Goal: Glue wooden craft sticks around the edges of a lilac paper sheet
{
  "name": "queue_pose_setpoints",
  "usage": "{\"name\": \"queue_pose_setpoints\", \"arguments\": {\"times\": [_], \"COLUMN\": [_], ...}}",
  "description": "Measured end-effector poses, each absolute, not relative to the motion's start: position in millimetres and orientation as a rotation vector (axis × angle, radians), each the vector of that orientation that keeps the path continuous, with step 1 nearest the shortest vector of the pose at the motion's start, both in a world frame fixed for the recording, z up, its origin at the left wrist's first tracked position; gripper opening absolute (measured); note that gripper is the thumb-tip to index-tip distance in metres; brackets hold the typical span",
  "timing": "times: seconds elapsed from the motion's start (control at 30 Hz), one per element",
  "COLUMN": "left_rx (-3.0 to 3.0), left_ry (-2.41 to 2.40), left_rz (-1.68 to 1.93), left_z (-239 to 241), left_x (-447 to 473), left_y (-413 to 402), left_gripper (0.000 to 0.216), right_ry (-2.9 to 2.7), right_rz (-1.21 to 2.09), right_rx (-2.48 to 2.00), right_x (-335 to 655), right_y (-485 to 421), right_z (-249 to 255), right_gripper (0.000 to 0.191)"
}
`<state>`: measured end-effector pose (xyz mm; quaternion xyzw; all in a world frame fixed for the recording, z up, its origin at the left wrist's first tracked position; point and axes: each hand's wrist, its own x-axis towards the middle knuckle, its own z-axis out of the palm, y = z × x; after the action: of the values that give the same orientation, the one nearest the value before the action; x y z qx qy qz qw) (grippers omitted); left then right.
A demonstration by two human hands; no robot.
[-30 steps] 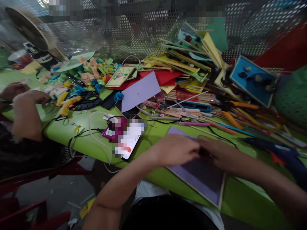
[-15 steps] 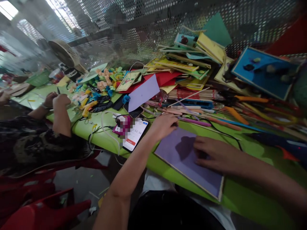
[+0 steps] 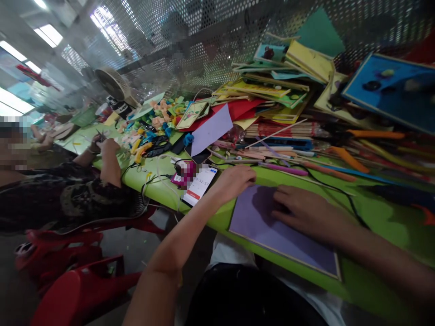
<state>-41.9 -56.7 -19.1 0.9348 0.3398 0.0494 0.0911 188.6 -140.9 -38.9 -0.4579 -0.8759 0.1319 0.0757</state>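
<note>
A purple rectangular board with a pale, thin edging lies on the green table in front of me. My left hand rests by its far left corner, fingers loosely bent and pointing down, with nothing visible in them. Over the board's upper part is my right hand, its thumb apart from the bent fingers and no object showing between them. A dark shadow falls on the board beside those fingers. Left of my left forearm lies a phone with a lit timer screen, beside a small magenta device.
Behind my hands lie sticks, a purple pen-like rod, orange-handled tools and a loose lilac sheet. Decorated boards are piled at the back. A black cable crosses at right. A co-worker sits left, holding scissors.
The camera view has turned slightly left, so the scene sits further right. The board appears turned a little under my right hand, which is still over it. My left hand stays near the corner.
</note>
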Motion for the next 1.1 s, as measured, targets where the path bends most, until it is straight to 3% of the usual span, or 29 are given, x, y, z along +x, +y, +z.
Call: {"name": "queue_pose_setpoints", "arguments": {"times": [0.3,0.6,1.1], "left_rx": [2.941,3.014,3.08], "left_ry": [0.905,0.8,0.769], "left_rz": [-0.067,-0.219,-0.258], "left_z": [-9,-2,-3], "left_x": [-33,-33,-34], "left_y": [-52,-49,-53], "left_gripper": [0.016,0.014,0.014], "right_ry": [-2.683,-2.56,-2.497], "right_rz": [0.177,0.172,0.234], "right_rx": [-1.257,-0.937,-0.952], "right_x": [169,154,151], "right_y": [-154,-161,-162], "right_z": [-40,-77,-84], "right_gripper": [0.008,0.076,0.084]}}
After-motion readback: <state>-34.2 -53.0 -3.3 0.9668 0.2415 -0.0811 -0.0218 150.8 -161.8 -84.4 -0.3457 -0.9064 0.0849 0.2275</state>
